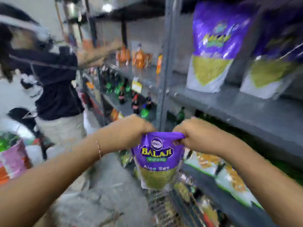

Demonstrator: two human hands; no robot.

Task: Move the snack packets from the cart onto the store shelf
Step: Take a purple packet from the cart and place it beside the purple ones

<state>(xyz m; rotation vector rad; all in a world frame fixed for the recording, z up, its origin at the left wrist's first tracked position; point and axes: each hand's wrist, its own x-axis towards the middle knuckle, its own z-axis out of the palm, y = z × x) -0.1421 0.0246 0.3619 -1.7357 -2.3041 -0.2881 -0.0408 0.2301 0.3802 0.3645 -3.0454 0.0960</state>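
Note:
A purple Balaji Aloo Sev snack packet (157,159) hangs upright in front of me, held by its top edge. My left hand (131,130) pinches the top left corner and my right hand (195,135) pinches the top right corner. Below the packet lies the wire cart (165,208), blurred, with more packets in it. On the grey store shelf (229,105) to the upper right stand two matching purple packets (214,46), upright and side by side.
Another person in a dark top (54,79) stands at the left, reaching onto the far shelf with orange packets (139,58). Soda bottles (136,102) fill a lower shelf. Green-edged packets (213,166) lie on the shelf at right. A grey upright post (165,63) divides the shelving.

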